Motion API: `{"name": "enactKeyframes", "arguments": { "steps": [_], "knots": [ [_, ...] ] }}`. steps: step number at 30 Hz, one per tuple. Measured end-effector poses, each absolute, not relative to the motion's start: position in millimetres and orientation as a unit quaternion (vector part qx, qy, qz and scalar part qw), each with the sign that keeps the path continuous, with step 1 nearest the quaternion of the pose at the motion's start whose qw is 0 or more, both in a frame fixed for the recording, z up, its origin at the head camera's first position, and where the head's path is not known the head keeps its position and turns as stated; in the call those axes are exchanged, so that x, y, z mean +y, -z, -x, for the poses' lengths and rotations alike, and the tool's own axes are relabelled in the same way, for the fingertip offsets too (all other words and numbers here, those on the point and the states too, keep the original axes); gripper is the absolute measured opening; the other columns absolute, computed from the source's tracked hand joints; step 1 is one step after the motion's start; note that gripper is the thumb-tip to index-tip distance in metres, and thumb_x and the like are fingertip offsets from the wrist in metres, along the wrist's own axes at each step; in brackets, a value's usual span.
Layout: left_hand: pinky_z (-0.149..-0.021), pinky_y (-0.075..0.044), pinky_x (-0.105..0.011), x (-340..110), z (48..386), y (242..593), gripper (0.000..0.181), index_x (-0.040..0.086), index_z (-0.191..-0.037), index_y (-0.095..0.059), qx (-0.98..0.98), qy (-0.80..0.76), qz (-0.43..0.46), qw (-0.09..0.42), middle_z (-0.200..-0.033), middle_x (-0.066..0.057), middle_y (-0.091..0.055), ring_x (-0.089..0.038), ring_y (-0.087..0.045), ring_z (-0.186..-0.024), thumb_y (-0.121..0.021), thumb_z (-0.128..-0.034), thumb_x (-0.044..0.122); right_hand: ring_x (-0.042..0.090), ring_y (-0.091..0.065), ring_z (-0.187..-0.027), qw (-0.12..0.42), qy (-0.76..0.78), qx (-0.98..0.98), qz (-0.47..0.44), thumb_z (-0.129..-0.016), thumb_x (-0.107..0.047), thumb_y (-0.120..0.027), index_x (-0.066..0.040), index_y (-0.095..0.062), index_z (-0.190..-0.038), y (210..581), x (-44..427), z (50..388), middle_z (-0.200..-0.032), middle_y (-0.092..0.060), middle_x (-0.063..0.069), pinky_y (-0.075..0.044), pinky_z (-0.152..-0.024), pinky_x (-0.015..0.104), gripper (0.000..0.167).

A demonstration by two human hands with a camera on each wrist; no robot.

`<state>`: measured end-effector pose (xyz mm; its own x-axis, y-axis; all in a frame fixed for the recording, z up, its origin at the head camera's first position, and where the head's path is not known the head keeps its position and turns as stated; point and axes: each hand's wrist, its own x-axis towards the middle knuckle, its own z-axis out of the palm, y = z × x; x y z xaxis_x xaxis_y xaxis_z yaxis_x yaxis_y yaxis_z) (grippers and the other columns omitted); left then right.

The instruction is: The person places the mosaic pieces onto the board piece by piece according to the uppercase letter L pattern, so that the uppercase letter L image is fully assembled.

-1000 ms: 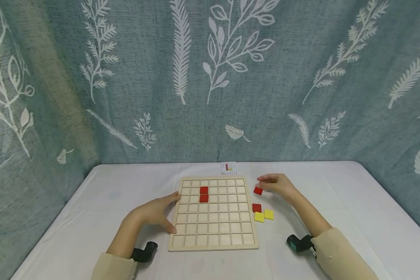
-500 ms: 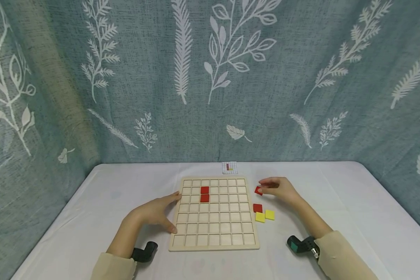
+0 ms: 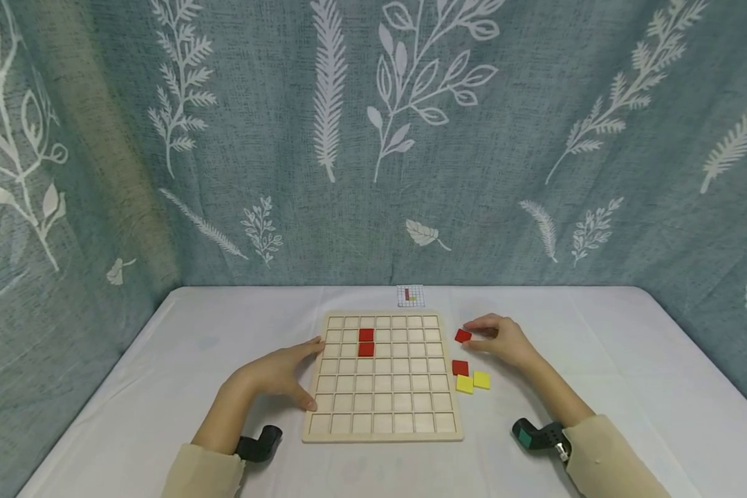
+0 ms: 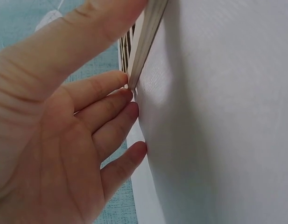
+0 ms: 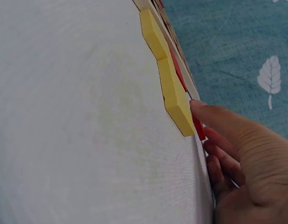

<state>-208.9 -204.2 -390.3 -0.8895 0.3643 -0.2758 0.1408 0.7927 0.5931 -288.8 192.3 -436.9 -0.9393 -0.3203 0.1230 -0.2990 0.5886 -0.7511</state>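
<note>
A white-covered desk (image 3: 224, 321) stands before a blue-green leaf-patterned curtain (image 3: 286, 228). Toward its left edge comes a beige sleeve (image 3: 204, 472) with a black wrist camera (image 3: 259, 444). The left hand (image 3: 280, 370) is spread along the left side of a wooden grid board (image 3: 307, 427), fingers extended and grasping nothing, thumb touching nearer the board's near left corner, fingertips toward its far left corner.

The board lies around the middle between the desk's left and right edges. In its third column from the left, the second and third cells from the far edge hold the upper red tile (image 3: 366, 335) and the lower red tile (image 3: 366, 350). Midway along the desk's far edge lies a small printed card (image 3: 410, 296).

Just beyond the board's right edge is a loose red tile (image 3: 460, 368), with a first yellow tile (image 3: 465, 384) right on its near side and a second yellow tile (image 3: 482, 380) to the right. Farther back, near the board's far right corner, the right hand (image 3: 503, 339) pinches a tilted red tile (image 3: 463, 335) between thumb and fingers. Its wrist bears another black camera (image 3: 538, 436), toward the desk's right edge.
</note>
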Motion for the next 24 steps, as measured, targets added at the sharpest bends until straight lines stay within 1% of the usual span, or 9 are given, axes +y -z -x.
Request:
{"name": "enactKeyframes", "arguments": {
  "steps": [6, 7, 8, 13, 14, 17, 22, 24],
  "knots": [
    [-0.108, -0.022, -0.055, -203, 209, 390, 0.101, 0.002, -0.140, -0.036, 0.926, -0.294, -0.136, 0.192, -0.151, -0.015, -0.023, -0.039, -0.022, -0.136, -0.087, -0.0551, 0.021, 0.025, -0.056, -0.096, -0.009, 0.394, 0.901, 0.181, -0.074, -0.019, -0.077, -0.005, -0.071, -0.100, 439, 189, 288, -0.098, -0.063, 0.007, -0.046, -0.085, 0.038, 0.030],
    [-0.108, -0.022, -0.055, -203, 209, 390, 0.101, 0.002, -0.140, -0.036, 0.926, -0.294, -0.136, 0.192, -0.151, -0.015, -0.023, -0.039, -0.022, -0.136, -0.087, -0.0553, 0.021, 0.021, -0.056, -0.095, -0.017, 0.391, 0.903, 0.175, -0.073, -0.019, -0.077, -0.006, -0.072, -0.098, 440, 188, 287, -0.096, -0.064, 0.005, -0.047, -0.084, 0.035, 0.028],
    [-0.108, -0.022, -0.055, -203, 209, 390, 0.101, 0.002, -0.140, -0.036, 0.926, -0.295, -0.136, 0.193, -0.151, -0.015, -0.023, -0.040, -0.022, -0.136, -0.087, -0.0552, 0.021, 0.021, -0.056, -0.094, -0.022, 0.389, 0.905, 0.173, -0.073, -0.019, -0.077, -0.006, -0.072, -0.097, 441, 188, 287, -0.095, -0.064, 0.004, -0.047, -0.083, 0.035, 0.027],
    [-0.108, -0.022, -0.054, -204, 209, 390, 0.101, 0.003, -0.140, -0.036, 0.926, -0.296, -0.136, 0.192, -0.151, -0.015, -0.023, -0.039, -0.022, -0.136, -0.087, -0.0550, 0.021, 0.022, -0.059, -0.092, -0.032, 0.390, 0.907, 0.157, -0.073, -0.018, -0.077, -0.006, -0.072, -0.096, 441, 187, 286, -0.095, -0.067, 0.005, -0.049, -0.082, 0.035, 0.027],
    [-0.108, -0.022, -0.054, -204, 209, 391, 0.102, 0.003, -0.140, -0.036, 0.926, -0.296, -0.136, 0.192, -0.151, -0.015, -0.024, -0.039, -0.022, -0.136, -0.087, -0.0550, 0.022, 0.025, -0.060, -0.093, -0.026, 0.393, 0.906, 0.155, -0.074, -0.019, -0.076, -0.005, -0.072, -0.098, 440, 188, 286, -0.097, -0.067, 0.008, -0.049, -0.082, 0.037, 0.028],
    [-0.108, -0.022, -0.054, -204, 210, 391, 0.102, 0.003, -0.141, -0.035, 0.926, -0.292, -0.136, 0.195, -0.151, -0.014, -0.023, -0.039, -0.021, -0.137, -0.087, -0.0553, 0.023, 0.023, -0.062, -0.090, -0.010, 0.395, 0.907, 0.145, -0.075, -0.018, -0.076, -0.003, -0.071, -0.100, 437, 189, 285, -0.098, -0.068, 0.010, -0.050, -0.079, 0.034, 0.030],
    [-0.108, -0.021, -0.055, -204, 210, 391, 0.103, 0.004, -0.141, -0.035, 0.928, -0.288, -0.132, 0.197, -0.151, -0.014, -0.023, -0.039, -0.021, -0.137, -0.087, -0.0551, 0.024, 0.016, -0.059, -0.078, 0.017, 0.410, 0.899, 0.153, -0.075, -0.017, -0.076, -0.001, -0.070, -0.102, 431, 189, 285, -0.092, -0.068, 0.009, -0.050, -0.069, 0.027, 0.032],
    [-0.108, -0.021, -0.055, -204, 209, 391, 0.103, 0.003, -0.141, -0.035, 0.927, -0.289, -0.132, 0.196, -0.151, -0.014, -0.023, -0.039, -0.021, -0.137, -0.087, -0.0552, 0.024, 0.015, -0.059, -0.076, 0.023, 0.418, 0.894, 0.158, -0.074, -0.016, -0.076, -0.001, -0.070, -0.101, 429, 189, 285, -0.089, -0.068, 0.008, -0.051, -0.067, 0.026, 0.032]
  ]
}}
